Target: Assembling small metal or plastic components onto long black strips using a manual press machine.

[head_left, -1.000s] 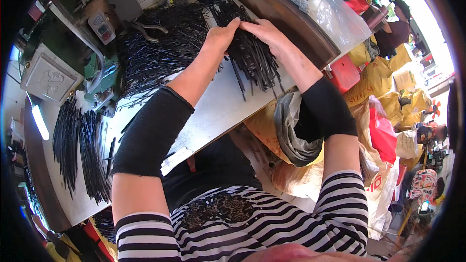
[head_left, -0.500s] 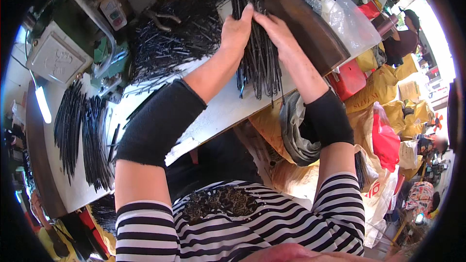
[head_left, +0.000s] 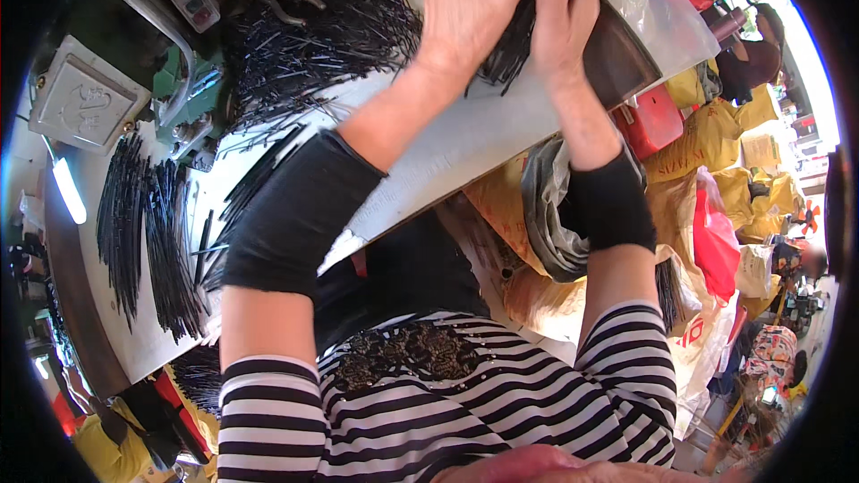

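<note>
A loose bundle of thin black rods (head_left: 508, 58) is pressed between my two hands at the top edge of the view, over the far right part of the white table (head_left: 429, 152). My left hand (head_left: 467, 13) closes on the bundle's left side, its thumb laid across the top. Along the right side, my right hand (head_left: 565, 22) grips the same rods. The bundle's far end is cut off by the picture's edge; its near ends point toward me. Beside my left wrist, a wide heap of similar black rods (head_left: 322, 54) covers the table's back.
Two neater rod bundles (head_left: 168, 250) lie at the table's left. Pliers (head_left: 291, 9) rest by the heap. A green machine (head_left: 190, 89) stands at back left. A dark raised edge (head_left: 626, 63) borders the table's right, with yellow sacks (head_left: 702, 148) and a red container (head_left: 649, 121) beyond.
Both hands have moved farther away and slightly right, carrying the rods up toward the picture's top edge. More of the white table shows where the bundle was. More loose rods show beside my left sleeve.
</note>
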The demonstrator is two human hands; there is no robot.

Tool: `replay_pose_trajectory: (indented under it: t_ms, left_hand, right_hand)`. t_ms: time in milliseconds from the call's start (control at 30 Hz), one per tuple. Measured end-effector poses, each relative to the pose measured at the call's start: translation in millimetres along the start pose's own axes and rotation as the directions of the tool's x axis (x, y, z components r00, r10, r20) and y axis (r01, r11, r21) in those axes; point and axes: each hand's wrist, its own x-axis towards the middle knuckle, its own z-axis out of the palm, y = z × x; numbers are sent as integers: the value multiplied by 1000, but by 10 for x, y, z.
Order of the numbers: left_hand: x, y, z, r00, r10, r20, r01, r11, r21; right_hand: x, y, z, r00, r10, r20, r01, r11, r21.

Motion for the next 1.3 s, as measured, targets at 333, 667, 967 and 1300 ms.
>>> replay_pose_trajectory:
  t_ms: [333,667,967,1300]
  left_hand:
    - [-210,-66,92,972,-196,-125,194,980,-33]
    - [-343,-57,41,972,-231,44,223,965,139]
    - [-307,-41,81,936,-350,-13,351,936,41]
    - [-440,-241,-117,934,-318,163,302,946,119]
  right_hand:
    - [-287,-174,12,982,187,-2,-182,954,-239]
    - [-487,-94,-78,960,278,20,-276,959,-57]
    - [-601,-73,-177,975,205,91,-178,954,-241]
    - [-688,-108,-265,930,239,280,-170,954,-248]
